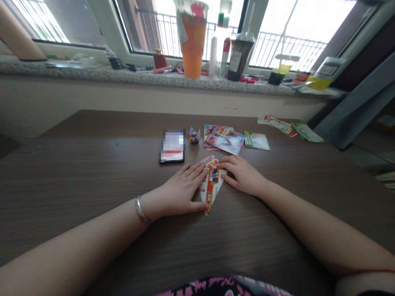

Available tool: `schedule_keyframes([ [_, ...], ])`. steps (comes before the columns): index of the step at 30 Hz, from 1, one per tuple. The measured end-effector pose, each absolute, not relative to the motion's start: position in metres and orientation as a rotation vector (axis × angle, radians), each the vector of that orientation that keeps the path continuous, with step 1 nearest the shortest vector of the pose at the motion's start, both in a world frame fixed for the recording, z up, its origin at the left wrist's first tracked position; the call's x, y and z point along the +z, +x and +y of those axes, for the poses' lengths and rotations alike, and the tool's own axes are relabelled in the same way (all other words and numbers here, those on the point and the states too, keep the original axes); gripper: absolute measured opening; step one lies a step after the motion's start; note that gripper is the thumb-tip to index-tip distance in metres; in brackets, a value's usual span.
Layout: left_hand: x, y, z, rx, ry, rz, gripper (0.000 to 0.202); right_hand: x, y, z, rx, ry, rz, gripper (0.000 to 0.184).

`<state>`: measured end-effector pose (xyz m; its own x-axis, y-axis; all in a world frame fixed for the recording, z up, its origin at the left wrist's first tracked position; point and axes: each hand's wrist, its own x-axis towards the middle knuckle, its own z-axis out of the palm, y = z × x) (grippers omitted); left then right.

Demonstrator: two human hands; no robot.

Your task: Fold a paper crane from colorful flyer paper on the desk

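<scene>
Desk: a dark brown wood-grain desk [92,172] carries everything in the near field.
Windowsill: a grey speckled stone windowsill [92,74] runs along the far side, behind the desk.
Wrist: a thin silver metal bangle [140,209] circles the left wrist.
Phone: a black-framed rectangular phone [172,146] lies flat beyond the left hand, apart from it.
Left hand: the left hand [180,191] lies palm down, its fingers [197,172] stretched flat and released, pressing on the left half of the folded flyer; the thumb runs along its lower edge.
Cup: a tall orange plastic cup [193,45] stands on the windowsill.
Small piece: a small crumpled multicoloured paper piece [193,135] sits just right of the phone.
Folded flyer: the red, yellow and white printed paper flyer, the folded flyer [211,185], lies on the desk between both hands, tapering to a point that faces the person.
Bottle: a white plastic bottle [216,53] stands just right of the orange cup.
Stack: a loose stack of glossy colourful leaflets [222,139] lies beyond the folded flyer.
Right hand: the right hand [243,174] rests palm down, fingers [224,166] lightly bent, tips touching the flyer's upper right edge, gripping nothing.
Green leaflet: a green rectangular paper leaflet [256,141] lies just right of the stack.
</scene>
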<state>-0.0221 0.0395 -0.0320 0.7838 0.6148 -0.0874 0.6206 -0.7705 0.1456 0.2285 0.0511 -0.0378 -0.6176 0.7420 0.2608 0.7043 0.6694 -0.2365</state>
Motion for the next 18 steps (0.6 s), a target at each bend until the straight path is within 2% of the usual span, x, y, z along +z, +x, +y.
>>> schedule_keyframes([
  [5, -0.032, -0.022, 0.039, -0.066, 2.829, 0.99, 0.094, -0.042, 0.228, 0.055, 0.307, -1.089, -2.416, 0.026],
  [10, -0.034, -0.024, 0.039, 0.007, 2.877, 0.993, 0.078, -0.047, 0.229, 0.057, 0.465, -1.091, -2.274, 0.019],
  [18, -0.043, -0.029, 0.042, 0.171, 2.895, 0.932, 0.069, -0.047, 0.233, 0.059, 0.589, -1.062, -2.162, 0.048],
])
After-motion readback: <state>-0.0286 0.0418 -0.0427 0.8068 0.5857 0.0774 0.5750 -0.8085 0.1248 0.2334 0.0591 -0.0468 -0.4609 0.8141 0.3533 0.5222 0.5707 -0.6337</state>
